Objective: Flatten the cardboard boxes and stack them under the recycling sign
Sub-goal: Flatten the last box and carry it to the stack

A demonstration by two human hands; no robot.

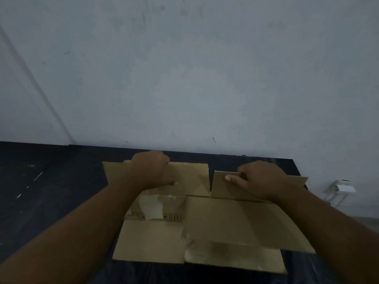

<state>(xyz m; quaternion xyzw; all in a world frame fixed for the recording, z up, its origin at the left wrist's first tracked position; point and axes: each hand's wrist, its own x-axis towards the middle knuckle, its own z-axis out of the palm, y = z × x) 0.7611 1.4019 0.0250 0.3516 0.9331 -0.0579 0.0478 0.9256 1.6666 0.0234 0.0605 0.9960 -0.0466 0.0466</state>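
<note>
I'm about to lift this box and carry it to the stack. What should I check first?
1. Grip of left hand on far left flap: ok, fingers curled over its edge.
2. Grip of right hand on far right flap: ok, thumb and fingers pinch it.
3. The cardboard box is collapsed on the dark surface: ok.
4. Tape removed: not ok, a pale tape scrap remains.
5. Stacking spot located: cannot tell, nothing in view marks it.
</note>
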